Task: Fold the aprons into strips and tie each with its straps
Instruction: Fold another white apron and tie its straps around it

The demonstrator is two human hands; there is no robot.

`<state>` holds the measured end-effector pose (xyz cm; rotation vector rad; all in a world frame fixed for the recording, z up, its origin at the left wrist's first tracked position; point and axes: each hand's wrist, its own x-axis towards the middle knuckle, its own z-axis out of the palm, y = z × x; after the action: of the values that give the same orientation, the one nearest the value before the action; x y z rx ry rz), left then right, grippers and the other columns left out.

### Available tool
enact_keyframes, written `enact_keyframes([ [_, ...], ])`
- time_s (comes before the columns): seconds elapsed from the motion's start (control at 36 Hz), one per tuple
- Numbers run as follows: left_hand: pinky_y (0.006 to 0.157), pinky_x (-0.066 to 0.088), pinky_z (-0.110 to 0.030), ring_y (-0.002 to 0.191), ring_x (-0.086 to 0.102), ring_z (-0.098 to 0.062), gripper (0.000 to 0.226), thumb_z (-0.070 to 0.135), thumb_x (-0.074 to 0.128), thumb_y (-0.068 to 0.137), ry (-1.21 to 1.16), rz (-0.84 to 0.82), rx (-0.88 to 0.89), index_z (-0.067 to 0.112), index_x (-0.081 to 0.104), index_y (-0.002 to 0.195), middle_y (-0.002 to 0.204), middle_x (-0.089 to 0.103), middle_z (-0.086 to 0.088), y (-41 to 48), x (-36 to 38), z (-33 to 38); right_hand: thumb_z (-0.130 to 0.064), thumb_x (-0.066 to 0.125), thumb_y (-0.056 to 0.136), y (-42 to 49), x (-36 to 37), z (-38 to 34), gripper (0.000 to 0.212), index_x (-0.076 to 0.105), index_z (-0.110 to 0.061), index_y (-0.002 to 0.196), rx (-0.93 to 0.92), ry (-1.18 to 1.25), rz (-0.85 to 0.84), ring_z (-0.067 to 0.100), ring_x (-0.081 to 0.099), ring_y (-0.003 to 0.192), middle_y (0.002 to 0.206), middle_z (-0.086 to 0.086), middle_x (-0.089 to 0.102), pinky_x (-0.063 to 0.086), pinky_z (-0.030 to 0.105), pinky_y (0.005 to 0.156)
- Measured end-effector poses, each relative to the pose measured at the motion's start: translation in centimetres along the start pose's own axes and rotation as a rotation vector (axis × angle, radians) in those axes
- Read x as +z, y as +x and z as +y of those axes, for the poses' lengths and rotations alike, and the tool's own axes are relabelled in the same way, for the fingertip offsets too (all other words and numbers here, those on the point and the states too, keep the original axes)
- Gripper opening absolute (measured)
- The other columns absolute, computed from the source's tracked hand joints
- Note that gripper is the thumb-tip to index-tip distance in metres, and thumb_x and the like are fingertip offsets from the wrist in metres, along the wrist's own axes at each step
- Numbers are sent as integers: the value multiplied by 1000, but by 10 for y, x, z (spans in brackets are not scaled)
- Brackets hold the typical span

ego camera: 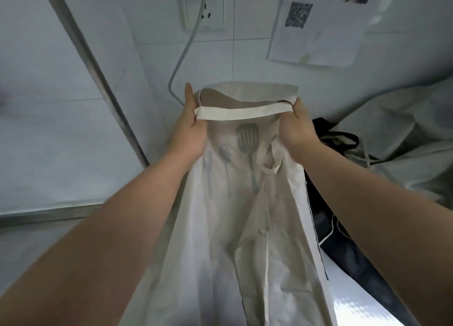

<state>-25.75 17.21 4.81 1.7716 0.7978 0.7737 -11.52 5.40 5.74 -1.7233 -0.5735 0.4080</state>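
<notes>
The cream apron point(220, 215) hangs between both hands, left hand point(190, 127) and right hand point(297, 127) gripping its top corners.

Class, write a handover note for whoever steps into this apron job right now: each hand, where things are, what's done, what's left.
Left grip holds the beige apron by its top left corner; right grip, the top right.
It hangs unfolded, neck strap stretched between them.
Dark strapped fabric lies heaped at right.
Done: no fold yet.
Left: fold into strip, tie with straps.

Beige apron point(220, 227), grey utensil print
</notes>
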Motion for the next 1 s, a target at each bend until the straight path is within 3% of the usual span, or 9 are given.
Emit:
enact_keyframes([
  [0.11,86,23,3,116,27,13,61,30,36,102,58,36,59,31,-1,151,148,25,20,23,5,1,-26,35,97,30,2,5,41,42,-23,138,-19,0,-36,18,51,111,123,-5,54,40,33,102],
  [0.25,103,34,-25,131,42,-22,71,45,51,92,477,-142,-179,24,17,150,147,40,-3,23,11,-45,-23,54,91,36,-2,40,53,35,-20,141,118,-300,-300,19,53,114,123,0,55,41,27,85],
  [0.33,110,32,-42,135,34,-31,83,50,57,86,674,-169,-285,17,17,150,151,29,-13,3,15,-73,-19,55,91,21,-8,68,58,32,-13,143,177,-445,-334,24,44,126,139,5,45,36,24,90],
  [0.56,102,30,-21,128,46,-18,53,31,59,91,548,-352,-300,19,43,140,140,49,-2,-41,49,-104,-31,54,92,-8,-17,129,59,34,-14,144,323,-653,-340,22,54,110,124,8,54,39,23,77],
  [0.67,108,35,-33,128,46,-19,60,38,64,86,580,-474,-367,24,43,140,142,47,0,-66,67,-129,-36,59,86,-29,-17,158,64,32,-14,141,416,-766,-401,25,54,108,128,8,49,47,31,77],
  [0.75,107,33,-26,131,42,-17,73,45,69,79,607,-573,-404,28,37,143,147,40,3,-83,79,-144,-35,63,83,-43,-18,178,56,40,-10,128,449,-864,-381,28,53,104,122,11,46,47,33,77],
  [0.89,106,22,-20,137,28,-18,89,36,78,73,658,-615,-302,22,31,146,148,31,-3,-92,90,-151,-15,46,94,-44,-24,196,11,54,-7,95,359,-899,-259,31,57,94,94,11,58,38,29,69],
  [0.94,108,19,-21,138,25,-18,90,35,78,73,668,-587,-298,20,30,147,149,29,-3,-95,94,-159,-12,42,95,-40,-31,201,18,51,-7,80,368,-832,-213,31,54,85,78,7,54,36,29,65],
  [1.0,109,17,-20,138,25,-19,84,33,75,77,691,-538,-278,17,30,147,150,29,-5,-96,97,-163,-14,41,97,-32,-44,203,22,58,-2,91,386,-736,-117,31,54,87,85,11,58,37,29,68],
])
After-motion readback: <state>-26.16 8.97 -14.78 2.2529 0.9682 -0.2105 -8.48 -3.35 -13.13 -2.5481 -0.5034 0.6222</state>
